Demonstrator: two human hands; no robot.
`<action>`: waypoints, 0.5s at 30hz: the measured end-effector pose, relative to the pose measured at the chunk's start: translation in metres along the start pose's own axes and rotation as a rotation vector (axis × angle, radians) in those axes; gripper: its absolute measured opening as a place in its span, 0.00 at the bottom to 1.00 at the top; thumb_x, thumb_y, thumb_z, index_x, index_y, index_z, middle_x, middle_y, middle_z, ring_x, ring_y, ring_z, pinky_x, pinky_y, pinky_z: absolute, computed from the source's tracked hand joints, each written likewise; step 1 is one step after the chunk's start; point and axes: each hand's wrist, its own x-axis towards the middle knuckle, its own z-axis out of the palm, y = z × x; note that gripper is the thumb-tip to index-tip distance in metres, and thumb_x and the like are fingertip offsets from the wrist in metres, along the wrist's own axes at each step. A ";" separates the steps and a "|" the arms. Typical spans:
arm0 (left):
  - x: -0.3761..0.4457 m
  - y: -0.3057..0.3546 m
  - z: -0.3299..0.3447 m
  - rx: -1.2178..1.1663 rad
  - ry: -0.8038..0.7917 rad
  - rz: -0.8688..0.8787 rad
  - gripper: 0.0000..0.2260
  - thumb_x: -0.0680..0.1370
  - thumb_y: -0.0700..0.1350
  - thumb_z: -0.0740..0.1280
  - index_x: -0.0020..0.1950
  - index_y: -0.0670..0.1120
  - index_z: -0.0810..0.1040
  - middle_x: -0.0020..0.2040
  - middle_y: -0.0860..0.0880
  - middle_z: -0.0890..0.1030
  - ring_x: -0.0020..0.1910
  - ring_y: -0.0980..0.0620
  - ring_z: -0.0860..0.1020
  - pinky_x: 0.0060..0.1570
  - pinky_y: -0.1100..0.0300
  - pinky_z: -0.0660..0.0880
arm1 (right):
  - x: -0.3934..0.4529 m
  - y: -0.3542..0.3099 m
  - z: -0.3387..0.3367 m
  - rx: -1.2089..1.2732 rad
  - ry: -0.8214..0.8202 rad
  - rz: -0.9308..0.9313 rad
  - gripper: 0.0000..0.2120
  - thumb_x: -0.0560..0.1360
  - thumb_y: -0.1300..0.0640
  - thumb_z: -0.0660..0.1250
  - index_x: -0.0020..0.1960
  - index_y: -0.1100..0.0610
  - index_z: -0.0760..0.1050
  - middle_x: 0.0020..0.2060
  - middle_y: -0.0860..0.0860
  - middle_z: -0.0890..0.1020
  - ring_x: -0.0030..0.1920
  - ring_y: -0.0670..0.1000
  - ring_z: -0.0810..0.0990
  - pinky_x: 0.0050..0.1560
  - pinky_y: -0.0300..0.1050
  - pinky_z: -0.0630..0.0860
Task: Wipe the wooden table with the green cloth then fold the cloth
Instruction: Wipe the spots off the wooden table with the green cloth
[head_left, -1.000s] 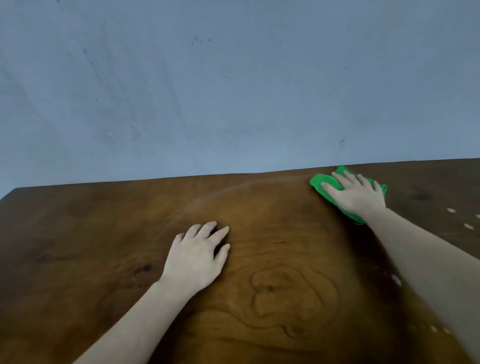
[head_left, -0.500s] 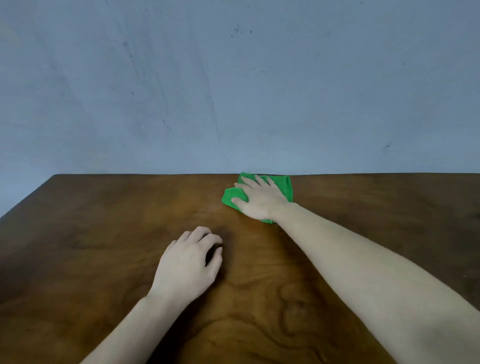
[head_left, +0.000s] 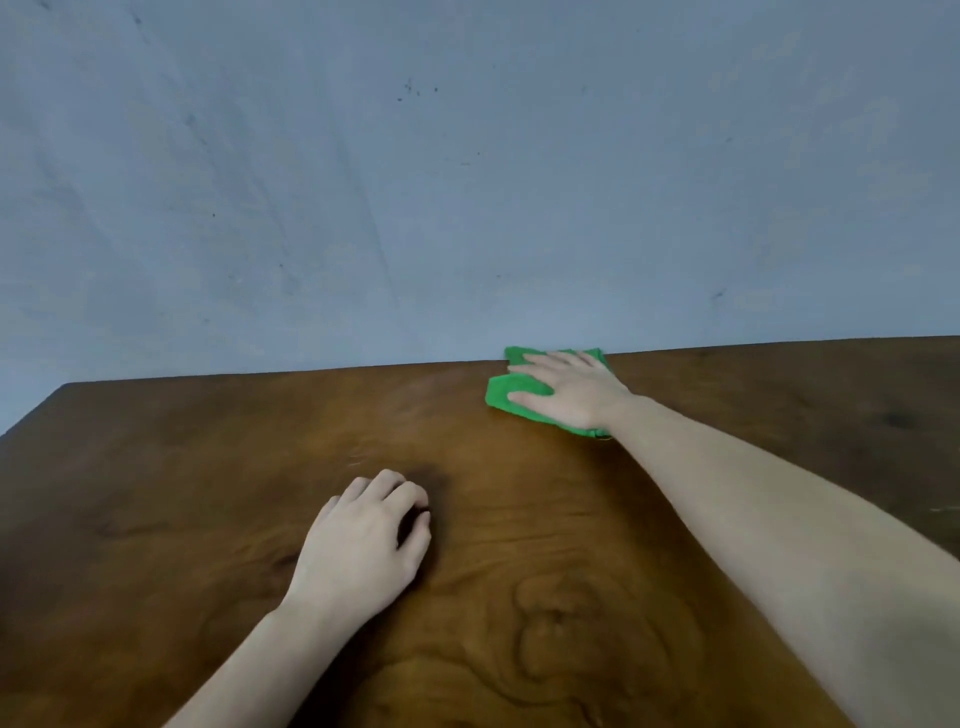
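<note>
The green cloth (head_left: 511, 389) lies bunched at the far edge of the wooden table (head_left: 208, 493), right of centre and against the wall. My right hand (head_left: 571, 392) presses flat on top of it with straight, spread fingers and covers most of it. My right forearm stretches diagonally across the table from the lower right. Nearer me, at the middle of the table, my left hand (head_left: 363, 545) rests on the bare wood with its fingers curled under, holding nothing.
A plain blue-grey wall (head_left: 467, 182) rises directly behind the table's far edge. The table's left corner (head_left: 67, 387) is in view. Dark, knotted grain marks the wood near me.
My right hand has slid the cloth leftward along the far edge, closer to my left hand. My left hand's fingers went from flat to curled under.
</note>
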 end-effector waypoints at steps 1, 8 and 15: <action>0.001 0.003 0.001 -0.001 -0.006 0.009 0.12 0.80 0.58 0.58 0.60 0.59 0.76 0.60 0.62 0.73 0.56 0.59 0.72 0.55 0.64 0.71 | -0.011 0.018 -0.001 0.005 0.020 0.062 0.32 0.79 0.27 0.44 0.81 0.36 0.52 0.82 0.41 0.52 0.81 0.48 0.49 0.80 0.55 0.42; -0.029 -0.012 -0.004 -0.011 -0.027 -0.001 0.16 0.80 0.58 0.57 0.66 0.61 0.74 0.65 0.63 0.72 0.62 0.59 0.71 0.61 0.61 0.70 | -0.010 0.009 0.003 -0.008 -0.018 0.309 0.33 0.81 0.31 0.41 0.83 0.41 0.46 0.83 0.48 0.45 0.82 0.55 0.42 0.79 0.61 0.38; -0.091 -0.045 -0.013 -0.037 0.053 -0.077 0.12 0.79 0.57 0.59 0.59 0.60 0.78 0.59 0.64 0.74 0.57 0.61 0.73 0.54 0.63 0.70 | 0.021 -0.108 0.021 -0.014 -0.032 0.089 0.32 0.82 0.34 0.43 0.83 0.45 0.49 0.83 0.46 0.45 0.82 0.56 0.41 0.79 0.61 0.38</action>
